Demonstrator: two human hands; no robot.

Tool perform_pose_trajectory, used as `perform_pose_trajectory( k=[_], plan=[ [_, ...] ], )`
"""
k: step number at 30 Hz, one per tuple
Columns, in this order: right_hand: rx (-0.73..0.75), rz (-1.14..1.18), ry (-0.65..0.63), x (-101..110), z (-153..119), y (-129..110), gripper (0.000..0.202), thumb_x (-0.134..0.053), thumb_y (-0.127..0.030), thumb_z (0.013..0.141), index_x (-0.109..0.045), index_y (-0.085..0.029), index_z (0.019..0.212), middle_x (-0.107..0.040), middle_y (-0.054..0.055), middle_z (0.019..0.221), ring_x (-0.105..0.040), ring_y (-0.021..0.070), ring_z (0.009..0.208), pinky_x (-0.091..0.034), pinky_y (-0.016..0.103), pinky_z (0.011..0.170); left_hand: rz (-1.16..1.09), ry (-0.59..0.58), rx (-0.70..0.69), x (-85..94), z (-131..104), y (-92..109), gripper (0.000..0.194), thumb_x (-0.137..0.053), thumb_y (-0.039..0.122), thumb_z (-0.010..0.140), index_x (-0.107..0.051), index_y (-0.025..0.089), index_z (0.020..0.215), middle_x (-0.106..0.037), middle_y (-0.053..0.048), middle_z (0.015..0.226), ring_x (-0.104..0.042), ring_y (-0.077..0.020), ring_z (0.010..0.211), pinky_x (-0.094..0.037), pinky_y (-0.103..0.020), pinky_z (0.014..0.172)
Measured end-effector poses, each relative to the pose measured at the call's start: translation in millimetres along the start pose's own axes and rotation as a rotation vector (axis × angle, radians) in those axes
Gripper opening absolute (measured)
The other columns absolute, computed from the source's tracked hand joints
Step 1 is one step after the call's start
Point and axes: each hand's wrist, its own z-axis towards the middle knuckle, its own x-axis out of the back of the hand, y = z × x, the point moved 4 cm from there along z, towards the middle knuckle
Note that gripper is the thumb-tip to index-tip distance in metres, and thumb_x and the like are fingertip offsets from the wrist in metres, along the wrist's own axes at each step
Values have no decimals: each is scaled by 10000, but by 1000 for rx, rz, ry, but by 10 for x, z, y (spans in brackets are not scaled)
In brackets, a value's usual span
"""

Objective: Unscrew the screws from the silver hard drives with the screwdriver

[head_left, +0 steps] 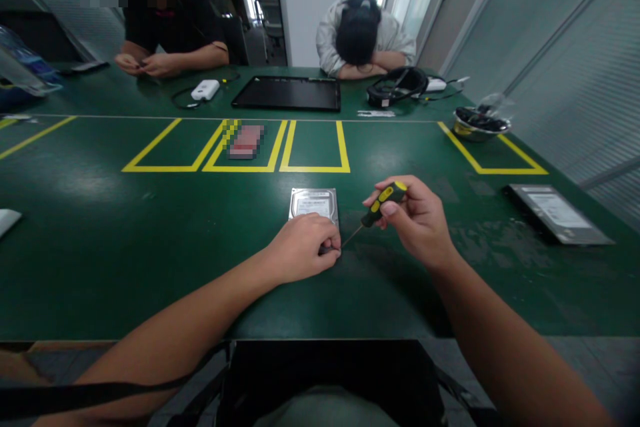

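Observation:
A silver hard drive with a white label lies on the green table in front of me. My left hand covers its near part, fingers curled and closed at its near right corner. Whether a small piece is also pinched there is hidden. In my right hand is a screwdriver with a dark green and yellow handle, the fingers wrapped round it. Its thin shaft slants down to the left, and the tip ends beside my left fingertips at the drive's near corner.
Yellow tape outlines mark the green table; a blurred reddish item lies in one. To the right are a flat metal drive and a bowl of dark parts. Behind lie a black panel and coiled cables. Two people sit opposite.

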Motion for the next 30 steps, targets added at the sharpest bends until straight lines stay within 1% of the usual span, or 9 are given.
perform_pose_trajectory(
  k=[14, 23, 26, 30],
  plan=[
    [5, -13, -42, -39, 4, -3, 199, -660, -253, 885, -592, -197, 1063, -710, 16, 887, -632, 73, 646, -521, 172, 540, -18, 12, -7, -14, -13, -14, 43, -652, 216, 787, -656, 186, 818, -628, -6, 766, -560, -172, 774, -426, -304, 729],
    [11, -29, -49, -50, 1, -13, 204, -662, -273, 881, -592, -200, 1059, -711, 19, 884, -637, 84, 655, -527, 185, 536, -14, 10, -3, -7, -6, -7, 41, -652, 214, 787, -663, 189, 818, -632, -10, 767, -564, -174, 771, -433, -303, 724],
    [-2, -38, -45, -49, 0, -18, 211, -666, -301, 880, -592, -205, 1053, -712, 18, 878, -639, 88, 652, -532, 190, 536, -11, 12, -3, -2, -8, -5, 42, -656, 214, 784, -666, 190, 818, -634, -11, 763, -568, -175, 770, -434, -303, 721],
    [-10, -65, -60, -51, -9, -40, 228, -661, -316, 886, -594, -205, 1074, -720, 30, 899, -667, 108, 707, -555, 212, 579, -10, 18, -5, 1, -14, -14, 45, -663, 218, 783, -666, 192, 819, -637, -10, 767, -570, -177, 775, -432, -304, 720]
  ],
)
